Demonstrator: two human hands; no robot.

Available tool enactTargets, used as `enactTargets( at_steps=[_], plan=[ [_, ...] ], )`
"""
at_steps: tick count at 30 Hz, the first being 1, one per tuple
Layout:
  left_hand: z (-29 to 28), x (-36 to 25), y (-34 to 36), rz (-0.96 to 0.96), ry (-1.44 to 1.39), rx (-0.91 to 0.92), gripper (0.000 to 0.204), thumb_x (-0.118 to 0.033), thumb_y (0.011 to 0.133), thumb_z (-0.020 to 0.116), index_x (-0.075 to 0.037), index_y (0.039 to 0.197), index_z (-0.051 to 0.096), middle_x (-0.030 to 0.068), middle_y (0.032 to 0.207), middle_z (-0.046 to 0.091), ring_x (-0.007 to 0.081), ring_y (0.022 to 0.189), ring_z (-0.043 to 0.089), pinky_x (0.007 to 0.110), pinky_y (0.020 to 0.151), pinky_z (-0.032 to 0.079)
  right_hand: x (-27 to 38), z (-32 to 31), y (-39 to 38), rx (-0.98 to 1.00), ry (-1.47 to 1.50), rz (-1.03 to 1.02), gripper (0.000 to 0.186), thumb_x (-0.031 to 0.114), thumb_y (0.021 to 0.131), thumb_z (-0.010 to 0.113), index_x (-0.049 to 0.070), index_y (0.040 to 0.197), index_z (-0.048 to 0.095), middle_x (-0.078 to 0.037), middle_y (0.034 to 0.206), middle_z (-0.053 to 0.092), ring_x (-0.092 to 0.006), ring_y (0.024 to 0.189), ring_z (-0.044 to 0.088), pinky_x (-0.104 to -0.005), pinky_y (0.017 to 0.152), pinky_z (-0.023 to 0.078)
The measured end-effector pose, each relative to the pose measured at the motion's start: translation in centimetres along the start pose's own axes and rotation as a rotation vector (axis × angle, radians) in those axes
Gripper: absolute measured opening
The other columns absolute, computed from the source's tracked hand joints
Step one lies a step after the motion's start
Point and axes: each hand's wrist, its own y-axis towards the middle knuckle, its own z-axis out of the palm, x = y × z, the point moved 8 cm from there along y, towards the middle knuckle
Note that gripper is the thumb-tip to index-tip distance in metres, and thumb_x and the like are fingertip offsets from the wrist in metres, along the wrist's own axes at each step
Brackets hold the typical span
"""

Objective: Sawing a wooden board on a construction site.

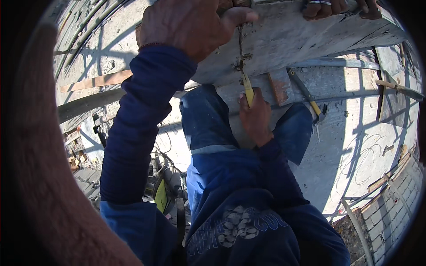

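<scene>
My left hand (186, 29) presses on a long grey board (284, 44) near the top, its thumb stretched along the board and its other fingers partly hidden at the edge. In my right hand (256, 116) is a yellow-handled saw (248, 91), seen nearly edge-on between my knees. Its narrow blade points up at the board's face, in line with a dark, ragged slit (241, 46). Another person's hand (326, 9), with rings on a finger, rests on the board's upper edge at the right.
A claw hammer (310, 99) lies right of my right knee. Behind my left arm are a wood strip (100, 82) and a lime-green power tool (160, 195) beside cords. Long rods (88, 33) lie far left. White blocks (386, 217) stand at lower right, near loose wire (361, 164).
</scene>
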Motion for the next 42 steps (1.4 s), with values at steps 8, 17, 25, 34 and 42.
enactTargets(
  at_steps=[8,17,25,34,42],
  plan=[
    [2.3,3.0,-0.3,-0.165,-0.046,0.144,0.062,-0.053,0.079,0.063,-0.008,0.121,0.054,0.0184,0.095,0.063,0.0348,0.088,0.063,0.043,0.074,0.049,-2.8,2.9,0.8,-0.028,0.207,-0.03,0.019,0.019,0.084,0.064,0.003,0.091,0.056,-0.018,0.075,0.062,-0.0355,0.071,0.064,-0.039,0.062,0.048],
    [1.7,2.1,-1.0,-0.127,-0.03,0.127,0.053,-0.05,0.079,0.063,-0.008,0.111,0.058,0.0187,0.09,0.064,0.0357,0.088,0.063,0.044,0.075,0.049,2.7,-0.7,3.3,0.149,-0.021,-0.045,0.023,0.019,0.081,0.067,0.0,0.088,0.057,-0.019,0.073,0.061,-0.0348,0.068,0.062,-0.04,0.059,0.045],
    [2.1,2.9,-0.7,-0.083,0.0,0.06,0.058,-0.051,0.079,0.063,-0.005,0.114,0.057,0.0201,0.098,0.064,0.0344,0.095,0.062,0.044,0.081,0.047,0.5,-4.7,-7.5,0.127,0.048,0.108,0.021,0.017,0.084,0.065,0.0,0.091,0.056,-0.017,0.065,0.058,-0.0349,0.061,0.06,-0.0403,0.057,0.044],
    [1.4,2.5,0.1,-0.031,-0.052,0.007,0.058,-0.049,0.079,0.064,-0.003,0.112,0.056,0.0194,0.101,0.063,0.0344,0.097,0.061,0.043,0.083,0.047,-2.1,-1.0,-1.3,-0.034,0.076,-0.035,0.018,0.015,0.083,0.062,-0.002,0.09,0.059,-0.022,0.072,0.061,-0.0394,0.067,0.062,-0.0404,0.058,0.046],
    [3.0,1.9,-0.4,-0.061,0.057,0.052,0.065,-0.052,0.081,0.061,-0.007,0.127,0.05,0.0223,0.11,0.06,0.0376,0.099,0.06,0.043,0.086,0.047,2.9,-1.3,6.1,-0.045,-0.083,-0.163,0.025,0.023,0.081,0.061,0.0,0.09,0.058,-0.022,0.078,0.064,-0.0415,0.073,0.063,-0.0505,0.067,0.048]
  ],
)
